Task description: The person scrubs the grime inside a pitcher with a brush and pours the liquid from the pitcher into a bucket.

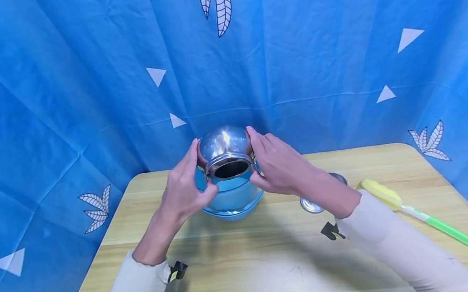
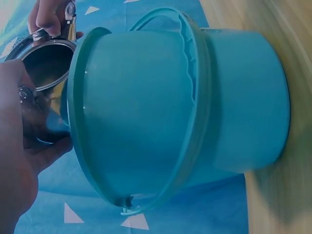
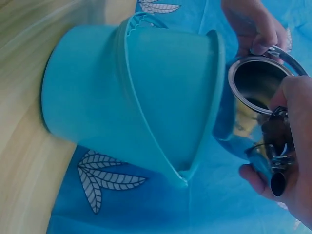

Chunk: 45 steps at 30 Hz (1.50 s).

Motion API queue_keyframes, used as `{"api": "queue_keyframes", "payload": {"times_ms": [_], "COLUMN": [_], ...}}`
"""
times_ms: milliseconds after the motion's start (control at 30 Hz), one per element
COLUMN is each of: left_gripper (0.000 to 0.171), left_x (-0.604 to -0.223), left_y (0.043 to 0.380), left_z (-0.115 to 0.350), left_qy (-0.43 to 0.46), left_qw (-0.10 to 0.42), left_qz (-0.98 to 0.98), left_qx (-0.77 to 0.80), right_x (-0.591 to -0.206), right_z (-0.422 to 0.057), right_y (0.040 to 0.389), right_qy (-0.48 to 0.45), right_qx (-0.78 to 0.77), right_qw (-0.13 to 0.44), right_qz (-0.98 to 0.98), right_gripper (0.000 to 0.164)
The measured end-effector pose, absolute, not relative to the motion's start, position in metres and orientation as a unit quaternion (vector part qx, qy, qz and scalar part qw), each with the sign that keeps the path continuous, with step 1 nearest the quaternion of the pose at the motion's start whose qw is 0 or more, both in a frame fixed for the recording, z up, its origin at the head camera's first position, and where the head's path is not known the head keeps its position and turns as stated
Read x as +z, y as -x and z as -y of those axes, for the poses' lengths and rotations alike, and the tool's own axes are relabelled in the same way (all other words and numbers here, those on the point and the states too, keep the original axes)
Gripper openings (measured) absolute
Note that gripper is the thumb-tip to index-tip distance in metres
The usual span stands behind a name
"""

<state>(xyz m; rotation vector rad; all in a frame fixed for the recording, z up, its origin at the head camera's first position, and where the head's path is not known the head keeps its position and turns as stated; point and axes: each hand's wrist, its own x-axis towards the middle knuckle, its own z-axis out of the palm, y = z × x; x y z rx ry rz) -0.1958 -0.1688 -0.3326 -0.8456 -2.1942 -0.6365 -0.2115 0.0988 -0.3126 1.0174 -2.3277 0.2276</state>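
A shiny metal kettle (image 1: 224, 140) is held tilted over a light blue bucket (image 1: 232, 200), its round mouth facing me. My left hand (image 1: 182, 188) grips the kettle's left side, thumb near the rim. On the other side my right hand (image 1: 279, 165) grips it, fingers along the body. In the right wrist view the kettle's spout (image 3: 278, 183) sticks out beside the right hand, and its curved handle (image 3: 292, 61) shows past the mouth. The bucket stands upright with its handle (image 2: 192, 122) folded down against its side. The bucket's inside is hidden from the wrist views.
A brush with a yellow sponge head (image 1: 380, 193) and a green handle (image 1: 460, 234) lies at the right of the wooden table (image 1: 230, 278). Close by, a round metal piece (image 1: 311, 206) is partly hidden by my right forearm. Blue cloth (image 1: 315, 63) hangs behind and along both sides.
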Motion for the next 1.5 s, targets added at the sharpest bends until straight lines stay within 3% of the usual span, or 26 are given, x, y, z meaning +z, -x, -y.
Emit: {"api": "queue_keyframes", "payload": {"times_ms": [267,700,1100,1500], "left_gripper": [0.083,0.080,0.080,0.081], "left_x": [-0.327,-0.318,-0.323,-0.334], "left_y": [0.190,0.183,0.175,0.159], "left_z": [0.162,0.140,0.121,0.105], "left_qy": [0.343,0.373,0.379,0.361], "left_qw": [0.349,0.358,0.323,0.254], "left_qz": [0.847,0.830,0.836,0.866], "left_qx": [-0.209,-0.211,-0.231,-0.237], "right_x": [-0.306,-0.284,-0.274,-0.279], "right_z": [-0.111,-0.133,-0.151,-0.168], "right_y": [0.196,0.170,0.156,0.143], "right_qy": [-0.364,-0.331,-0.314,-0.327], "right_qx": [0.113,0.100,0.087,0.110], "right_qw": [0.229,0.180,0.106,0.067], "right_qz": [0.895,0.921,0.939,0.936], "right_gripper": [0.082,0.083,0.084,0.052]}}
